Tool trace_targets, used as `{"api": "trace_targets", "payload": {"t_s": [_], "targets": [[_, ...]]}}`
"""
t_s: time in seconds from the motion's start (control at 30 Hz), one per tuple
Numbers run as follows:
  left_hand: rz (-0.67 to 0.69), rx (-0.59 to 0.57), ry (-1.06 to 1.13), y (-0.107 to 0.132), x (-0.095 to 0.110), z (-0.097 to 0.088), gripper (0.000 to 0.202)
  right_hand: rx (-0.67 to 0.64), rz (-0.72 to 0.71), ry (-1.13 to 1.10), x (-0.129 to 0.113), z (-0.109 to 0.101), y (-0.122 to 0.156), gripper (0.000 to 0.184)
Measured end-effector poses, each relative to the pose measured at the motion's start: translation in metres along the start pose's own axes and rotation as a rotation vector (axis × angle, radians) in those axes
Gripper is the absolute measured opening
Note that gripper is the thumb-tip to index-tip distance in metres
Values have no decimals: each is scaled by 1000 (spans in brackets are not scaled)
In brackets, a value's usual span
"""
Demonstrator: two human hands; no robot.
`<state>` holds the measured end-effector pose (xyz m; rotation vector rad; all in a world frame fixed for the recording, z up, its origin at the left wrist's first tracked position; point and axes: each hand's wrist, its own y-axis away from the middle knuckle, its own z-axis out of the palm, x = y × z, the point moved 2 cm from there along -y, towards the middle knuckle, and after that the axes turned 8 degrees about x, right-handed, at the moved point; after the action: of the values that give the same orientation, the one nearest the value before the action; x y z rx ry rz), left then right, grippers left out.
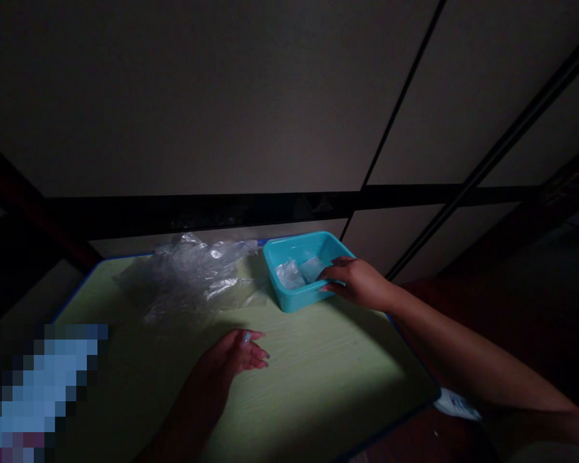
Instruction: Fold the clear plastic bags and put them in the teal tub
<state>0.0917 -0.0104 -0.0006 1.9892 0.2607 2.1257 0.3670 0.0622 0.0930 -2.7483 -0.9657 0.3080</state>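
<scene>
A turquoise plastic basin [296, 300] stands near the far edge of the green table. Small clear plastic packets [291, 274] lie inside it. My right hand [359, 283] is at the basin's front right corner, fingers over the rim and thumb against the outer wall, closed on it. Part of the basin's right side is hidden behind this hand. Lower and to the left, my left hand [241, 352] hovers over the table, fingers loosely bent and apart, with nothing visible in it. A crumpled heap of clear plastic bags [193, 273] lies left of the basin.
The green table [289, 411] has a blue edge and stands against pale cabinet panels [197, 96] with dark strips. A pixelated blue patch [43, 386] covers the lower left. Beyond the table's right corner a whitish object [457, 404] sits in shadow.
</scene>
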Motion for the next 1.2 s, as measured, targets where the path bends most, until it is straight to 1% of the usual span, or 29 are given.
{"api": "trace_targets", "payload": {"t_s": [0.13, 0.23, 0.3, 0.37, 0.43, 0.5, 0.53, 0.6, 0.67, 0.73, 0.8, 0.87, 0.97, 1.07, 1.2], "targets": [[28, 32, -41, 5, 5, -2, 52, 23, -93, -54, -16, -3, 23, 14], [-8, 1, -61, 8, 8, -2, 50, 27, -105, -83, -24, -6, 32, 17], [-37, -7, -73, 9, 10, -2, 48, -4, -95, -125, -26, -10, 33, 20], [-41, 13, -80, 11, 13, -1, 45, -34, -69, -211, -24, -17, 29, 23], [-35, 27, -87, 13, 18, 0, 40, -49, -14, -302, -16, -24, 19, 25], [-24, 23, -92, 15, 22, 2, 37, -72, 47, -323, -5, -28, 3, 23], [-21, 20, -95, 15, 23, 2, 36, -112, 75, -307, 1, -28, -6, 22], [-20, 13, -102, 15, 23, 2, 37, -218, 125, -260, 12, -22, -26, 20], [-25, 11, -109, 14, 20, 2, 40, -360, 138, -244, 17, -12, -44, 18], [-26, 8, -108, 13, 16, 1, 44, -463, 141, -215, 17, -2, -58, 16], [-21, 3, -104, 11, 12, 0, 45, -537, 157, -143, 15, 7, -68, 17], [-24, -3, -105, 11, 10, 0, 43, -595, 167, -80, 13, 14, -74, 18], [-53, -20, -106, 10, 10, 1, 40, -649, 147, -76, 13, 21, -79, 19], [-51, -20, -85, 11, 12, 3, 40, -686, 156, -161, 18, 25, -81, 23], [-44, -18, -51, 12, 11, 5, 43, -729, 264, -327, 26, 31, -82, 29]]}}
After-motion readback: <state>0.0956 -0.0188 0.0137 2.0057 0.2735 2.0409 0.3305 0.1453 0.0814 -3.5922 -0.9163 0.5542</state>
